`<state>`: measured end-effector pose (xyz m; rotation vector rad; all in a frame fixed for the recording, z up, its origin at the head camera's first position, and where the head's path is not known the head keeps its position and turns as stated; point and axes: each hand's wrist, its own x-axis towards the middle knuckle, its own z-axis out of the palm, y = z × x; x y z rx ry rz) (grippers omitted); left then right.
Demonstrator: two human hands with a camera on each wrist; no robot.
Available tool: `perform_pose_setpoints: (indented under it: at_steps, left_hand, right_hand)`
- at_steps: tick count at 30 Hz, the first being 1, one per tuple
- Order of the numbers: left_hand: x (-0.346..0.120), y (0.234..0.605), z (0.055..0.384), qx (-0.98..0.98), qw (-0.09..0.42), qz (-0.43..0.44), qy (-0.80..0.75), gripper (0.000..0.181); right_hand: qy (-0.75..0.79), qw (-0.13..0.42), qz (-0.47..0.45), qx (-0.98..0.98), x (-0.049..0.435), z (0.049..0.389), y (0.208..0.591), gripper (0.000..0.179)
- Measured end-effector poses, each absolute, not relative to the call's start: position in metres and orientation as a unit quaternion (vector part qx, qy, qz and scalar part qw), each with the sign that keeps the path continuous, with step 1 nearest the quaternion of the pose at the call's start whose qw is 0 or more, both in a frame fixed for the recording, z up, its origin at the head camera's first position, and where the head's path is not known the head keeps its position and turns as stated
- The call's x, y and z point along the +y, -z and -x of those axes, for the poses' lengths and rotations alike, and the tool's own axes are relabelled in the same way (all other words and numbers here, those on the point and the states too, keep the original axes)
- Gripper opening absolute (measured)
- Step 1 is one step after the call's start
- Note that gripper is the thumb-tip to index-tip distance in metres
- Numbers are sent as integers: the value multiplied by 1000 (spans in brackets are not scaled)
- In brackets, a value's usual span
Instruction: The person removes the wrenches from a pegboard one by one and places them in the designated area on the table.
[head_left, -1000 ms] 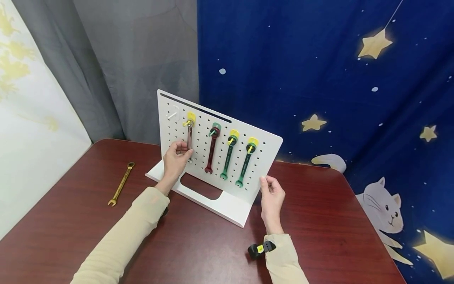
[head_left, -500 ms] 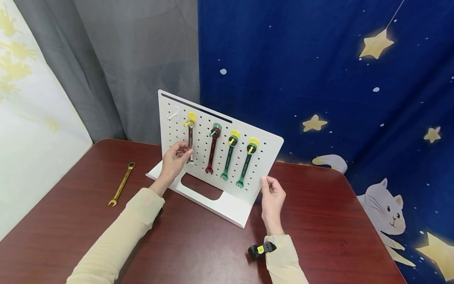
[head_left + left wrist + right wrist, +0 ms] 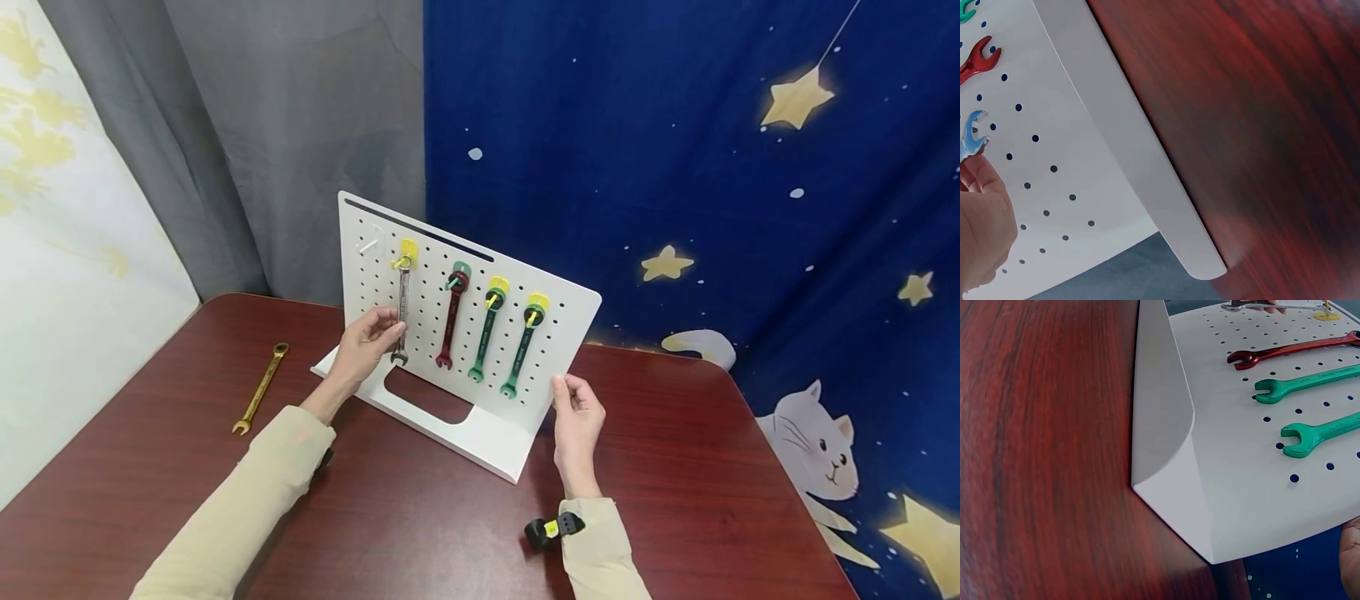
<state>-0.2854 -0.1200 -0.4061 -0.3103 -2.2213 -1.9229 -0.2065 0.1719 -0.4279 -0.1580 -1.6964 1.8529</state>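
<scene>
Wrench [image 3: 403, 296], silver, ring end up at a yellow hook [image 3: 409, 247] on the white pegboard [image 3: 572, 329]: I have my left hand [image 3: 363, 346] pinched on its shaft, thumb against fingers. My right hand [image 3: 579, 423] grips the board's right edge, thumb in front. I see a red wrench [image 3: 449, 323] and two green wrenches [image 3: 486, 337] hanging alongside; a gold wrench [image 3: 261, 387] lies left on the table [image 3: 420, 533].
</scene>
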Motion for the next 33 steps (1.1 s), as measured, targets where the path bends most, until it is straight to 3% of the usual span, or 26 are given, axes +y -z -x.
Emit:
perform_pose_setpoints:
  at_steps: [24, 30, 33]
  left_hand:
    - [-146, 397, 258, -727, 36, 123, 675, 38]
    - [-154, 394, 253, -695, 8, 123, 709, 16]
    - [-157, 390, 250, -664, -16, 123, 737, 15]
  right_hand:
    - [-706, 310, 55, -634, 174, 207, 429, 23]
    - [-706, 308, 54, -635, 173, 207, 430, 24]
    - [-707, 306, 55, -635, 173, 207, 430, 24]
